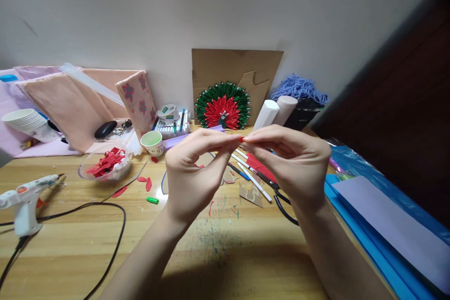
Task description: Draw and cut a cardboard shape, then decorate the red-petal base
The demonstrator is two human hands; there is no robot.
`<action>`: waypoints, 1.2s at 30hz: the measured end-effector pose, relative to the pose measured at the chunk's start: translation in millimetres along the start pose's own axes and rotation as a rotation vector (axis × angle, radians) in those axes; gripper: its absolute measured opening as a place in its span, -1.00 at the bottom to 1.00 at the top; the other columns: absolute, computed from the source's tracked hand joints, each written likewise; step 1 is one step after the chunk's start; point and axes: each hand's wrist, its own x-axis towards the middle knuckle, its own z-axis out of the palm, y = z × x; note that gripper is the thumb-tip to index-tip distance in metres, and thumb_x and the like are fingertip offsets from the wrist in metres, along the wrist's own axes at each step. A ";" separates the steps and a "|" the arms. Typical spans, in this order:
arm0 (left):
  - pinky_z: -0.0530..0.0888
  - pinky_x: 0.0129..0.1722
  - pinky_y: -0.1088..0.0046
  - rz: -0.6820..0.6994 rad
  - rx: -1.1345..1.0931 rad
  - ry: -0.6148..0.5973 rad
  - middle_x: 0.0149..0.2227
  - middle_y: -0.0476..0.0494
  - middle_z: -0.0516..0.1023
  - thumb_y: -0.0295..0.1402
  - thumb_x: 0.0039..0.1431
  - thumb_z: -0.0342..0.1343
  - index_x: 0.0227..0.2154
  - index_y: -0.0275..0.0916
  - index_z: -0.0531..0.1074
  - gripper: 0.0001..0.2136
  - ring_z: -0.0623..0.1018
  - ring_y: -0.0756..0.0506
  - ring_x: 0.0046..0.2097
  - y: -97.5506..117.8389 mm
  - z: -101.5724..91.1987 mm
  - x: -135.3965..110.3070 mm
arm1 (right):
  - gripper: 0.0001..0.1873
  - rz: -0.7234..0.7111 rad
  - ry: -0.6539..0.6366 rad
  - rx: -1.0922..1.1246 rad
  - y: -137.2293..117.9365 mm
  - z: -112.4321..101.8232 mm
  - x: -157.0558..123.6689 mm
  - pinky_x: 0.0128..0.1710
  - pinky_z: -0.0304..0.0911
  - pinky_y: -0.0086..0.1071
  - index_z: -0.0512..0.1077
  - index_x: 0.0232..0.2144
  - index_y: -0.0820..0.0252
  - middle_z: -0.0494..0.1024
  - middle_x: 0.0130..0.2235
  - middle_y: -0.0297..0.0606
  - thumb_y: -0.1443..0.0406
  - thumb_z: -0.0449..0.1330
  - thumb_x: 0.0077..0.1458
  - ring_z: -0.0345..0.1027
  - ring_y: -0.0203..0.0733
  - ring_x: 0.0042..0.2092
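Above the middle of the table, my left hand (193, 164) and my right hand (293, 159) meet at the fingertips. Both are closed in a pinch on a small red piece (242, 139); most of it is hidden by the fingers, and its shape cannot be made out. Beyond them, a peacock craft (225, 105) with red and green tail feathers leans on a cardboard sheet (225, 63). Loose red petal-shaped pieces (148, 183) lie left of my left hand. Black-handled scissors (284, 206) rest partly behind my right hand.
A white glue gun (26, 204) stands at the left, its black cable (123, 229) looping across the table. A clear bowl (82, 172) of red scraps and a paper cup (153, 143) sit behind. Blue sheets (362, 234) line the right edge.
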 end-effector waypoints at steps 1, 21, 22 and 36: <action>0.53 -0.29 0.43 0.006 0.006 -0.005 -0.34 -0.07 0.57 -0.53 0.05 0.18 -0.29 -0.18 0.56 -0.82 0.53 -0.02 -0.31 -0.2 -0.3 0.0 | -0.86 -0.002 0.006 -0.013 -0.3 -0.2 -0.1 -0.30 0.44 -0.37 0.55 -0.40 0.12 0.59 -0.39 -0.34 0.45 0.28 -0.04 0.47 -0.25 -0.33; 0.47 -0.21 0.46 0.397 0.515 0.041 -0.30 -0.11 0.54 -0.55 0.14 0.08 -0.25 -0.24 0.46 -0.84 0.51 -0.01 -0.25 -7.0 4.3 -2.7 | -0.81 -0.248 -0.008 -0.400 2.5 2.1 -3.4 -0.19 0.37 -0.25 0.50 -0.29 0.03 0.58 -0.31 -0.30 0.42 0.16 0.11 0.46 -0.15 -0.23; 0.46 -0.20 0.46 0.394 0.532 0.037 -0.30 -0.12 0.54 -0.56 0.14 0.08 -0.25 -0.26 0.46 -0.85 0.51 -0.01 -0.25 -6.9 4.5 -3.0 | -0.81 -0.249 -0.014 -0.400 2.7 2.6 -3.3 -0.19 0.36 -0.25 0.49 -0.29 0.04 0.58 -0.32 -0.30 0.42 0.15 0.11 0.45 -0.15 -0.23; 0.46 -0.30 0.47 0.242 0.470 -0.032 -0.37 -0.09 0.53 -0.53 0.17 0.04 -0.36 -0.24 0.44 -0.89 0.50 -0.01 -0.30 -13.4 0.0 1.7 | -0.87 -0.232 -0.159 -0.444 10.2 5.5 2.2 -0.24 0.29 -0.30 0.37 -0.32 0.15 0.47 -0.33 -0.24 0.44 0.07 0.16 0.36 -0.19 -0.25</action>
